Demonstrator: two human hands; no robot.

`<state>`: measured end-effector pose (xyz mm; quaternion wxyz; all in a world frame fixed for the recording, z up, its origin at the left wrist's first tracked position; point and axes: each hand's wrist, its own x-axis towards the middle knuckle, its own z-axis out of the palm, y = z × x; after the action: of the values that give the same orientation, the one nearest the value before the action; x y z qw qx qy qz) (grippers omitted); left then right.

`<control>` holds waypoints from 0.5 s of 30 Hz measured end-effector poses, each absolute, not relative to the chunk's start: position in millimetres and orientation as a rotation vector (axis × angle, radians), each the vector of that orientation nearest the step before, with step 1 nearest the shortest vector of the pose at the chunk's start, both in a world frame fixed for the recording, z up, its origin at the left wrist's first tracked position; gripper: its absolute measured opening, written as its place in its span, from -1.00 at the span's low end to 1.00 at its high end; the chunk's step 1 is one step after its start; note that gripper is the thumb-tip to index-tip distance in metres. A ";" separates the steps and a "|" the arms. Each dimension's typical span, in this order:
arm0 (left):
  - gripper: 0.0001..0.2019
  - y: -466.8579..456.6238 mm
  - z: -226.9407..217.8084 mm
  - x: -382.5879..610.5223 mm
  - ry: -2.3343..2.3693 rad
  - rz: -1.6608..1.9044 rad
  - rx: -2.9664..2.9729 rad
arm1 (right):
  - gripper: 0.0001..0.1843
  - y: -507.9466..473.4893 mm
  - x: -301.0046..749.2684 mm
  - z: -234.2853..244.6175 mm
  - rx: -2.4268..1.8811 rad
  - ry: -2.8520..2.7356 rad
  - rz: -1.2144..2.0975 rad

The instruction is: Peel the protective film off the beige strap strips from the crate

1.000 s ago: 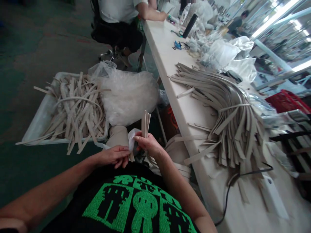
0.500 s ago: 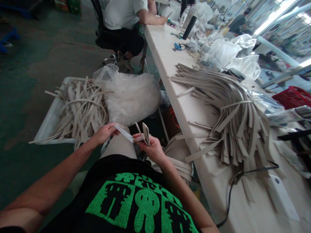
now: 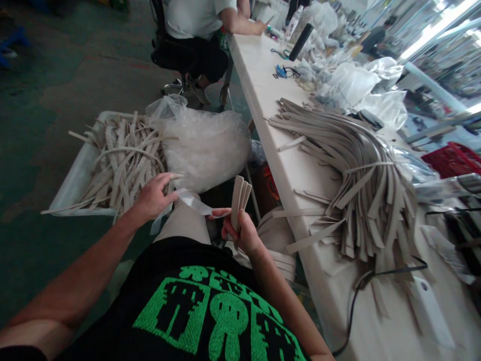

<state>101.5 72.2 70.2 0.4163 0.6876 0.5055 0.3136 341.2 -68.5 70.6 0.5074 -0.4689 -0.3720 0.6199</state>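
My left hand (image 3: pixel 152 197) is over my thigh beside the white tray, its fingers apart. A thin white strip of film or backing paper (image 3: pixel 193 201) runs from close to its thumb across to my right hand; whether the thumb still touches it, I cannot tell. My right hand (image 3: pixel 244 231) is closed around a few flat beige strips (image 3: pixel 240 196) that stand up above the fist. Its index finger reaches left to the end of the white strip. The lower ends of the beige strips are hidden by the palm and lap.
A white tray (image 3: pixel 67 193) heaped with beige strips (image 3: pixel 126 155) stands at left, beside a clear plastic bag (image 3: pixel 208 145). On the table (image 3: pixel 259 80) at right lie a large tied bundle of beige strips (image 3: pixel 361 165), a black cable (image 3: pixel 352 311) and a white device (image 3: pixel 434 311). Another person (image 3: pixel 195 25) sits beyond.
My left hand has moved slightly left and up, and its fingers have opened from their pinch on the white strip. The beige strips in my right hand have turned and show more of their faces.
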 end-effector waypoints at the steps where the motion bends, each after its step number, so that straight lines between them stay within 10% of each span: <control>1: -0.71 65.0 88.7 100.7 1.234 0.800 1.771 | -0.10 -67.1 342.5 67.7 -1.129 -0.878 1.488; 8: -0.46 35.8 191.0 102.1 0.475 0.822 1.601 | -0.07 -57.7 351.8 54.5 -1.334 -0.811 1.277; 15: -0.65 -8.6 235.1 125.2 0.103 0.530 1.523 | -0.15 -58.4 355.6 56.4 -1.282 -0.948 1.295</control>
<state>125.2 -8.6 235.1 0.6910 0.6813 0.0462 0.2371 355.6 -58.4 56.4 0.5174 -0.5340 -0.3949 0.5396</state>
